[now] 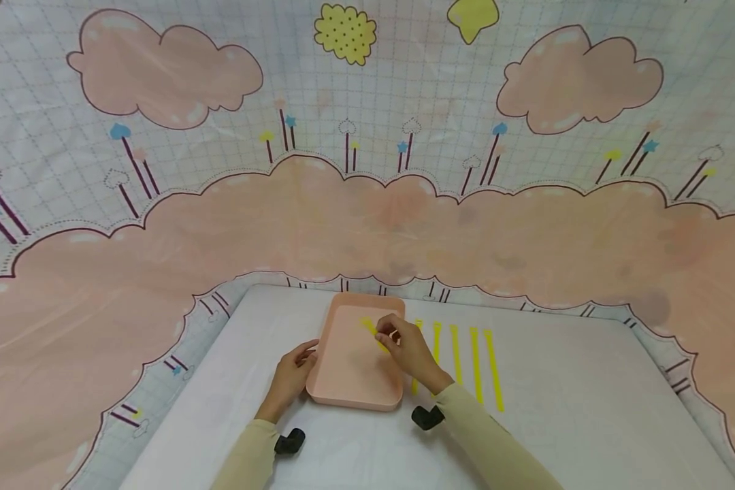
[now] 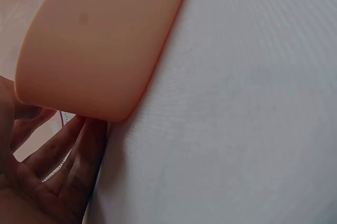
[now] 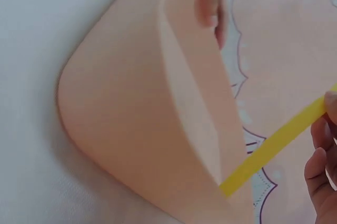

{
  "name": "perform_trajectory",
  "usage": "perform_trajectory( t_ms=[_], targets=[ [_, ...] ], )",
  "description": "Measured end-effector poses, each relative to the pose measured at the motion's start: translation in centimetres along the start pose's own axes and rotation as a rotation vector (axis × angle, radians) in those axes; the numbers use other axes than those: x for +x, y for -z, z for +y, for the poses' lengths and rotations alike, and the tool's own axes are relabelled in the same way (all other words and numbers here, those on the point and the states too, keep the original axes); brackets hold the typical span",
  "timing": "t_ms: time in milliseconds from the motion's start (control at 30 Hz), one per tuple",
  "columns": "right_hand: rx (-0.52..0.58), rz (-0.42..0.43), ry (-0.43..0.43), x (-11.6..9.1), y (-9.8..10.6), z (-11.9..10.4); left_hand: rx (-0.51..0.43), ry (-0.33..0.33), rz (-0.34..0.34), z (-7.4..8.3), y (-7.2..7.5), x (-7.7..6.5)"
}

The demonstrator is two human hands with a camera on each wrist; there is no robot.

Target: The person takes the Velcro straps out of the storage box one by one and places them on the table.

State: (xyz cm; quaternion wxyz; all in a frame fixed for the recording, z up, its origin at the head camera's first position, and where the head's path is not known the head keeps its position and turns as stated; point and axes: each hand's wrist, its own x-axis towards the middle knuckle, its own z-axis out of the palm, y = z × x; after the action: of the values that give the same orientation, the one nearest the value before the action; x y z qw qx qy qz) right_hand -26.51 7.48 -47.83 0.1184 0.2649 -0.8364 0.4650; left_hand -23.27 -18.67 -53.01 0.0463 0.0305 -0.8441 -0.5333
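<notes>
My right hand [image 1: 407,347] is over the tray, thumb and fingers pinching a yellow strip [image 3: 279,145] partway along. That strip hangs at a slant across the tray, and its upper end looks slightly wider. The tray [image 1: 355,381] is shallow, pale pink, with rounded corners, and lies flat on the table. At its left side, my left hand [image 1: 290,378] rests fingers against the outer wall; the left wrist view shows those fingers [image 2: 79,166] mostly extended, touching below the rim. More yellow strips [image 1: 491,361] lie side by side on the table, partly hidden by my right arm.
A white-covered table [image 1: 563,408] spreads around the tray. Behind it hangs a cloth [image 1: 367,231] printed with clouds and stars. Black wrist cameras sit at the left cuff [image 1: 290,441] and the right cuff [image 1: 427,417].
</notes>
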Motion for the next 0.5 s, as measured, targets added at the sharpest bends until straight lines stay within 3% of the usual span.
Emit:
perform_trajectory(
  t_ms=[200, 500],
  targets=[
    [0.121, 0.1, -0.127, 0.2, 0.4, -0.1, 0.021, -0.012, 0.0, 0.3, 0.0, -0.2],
    [0.34, 0.122, -0.277, 0.1, 1.2, -0.4, 0.031, 0.0, -0.005, 0.5, 0.1, -0.2]
  ],
)
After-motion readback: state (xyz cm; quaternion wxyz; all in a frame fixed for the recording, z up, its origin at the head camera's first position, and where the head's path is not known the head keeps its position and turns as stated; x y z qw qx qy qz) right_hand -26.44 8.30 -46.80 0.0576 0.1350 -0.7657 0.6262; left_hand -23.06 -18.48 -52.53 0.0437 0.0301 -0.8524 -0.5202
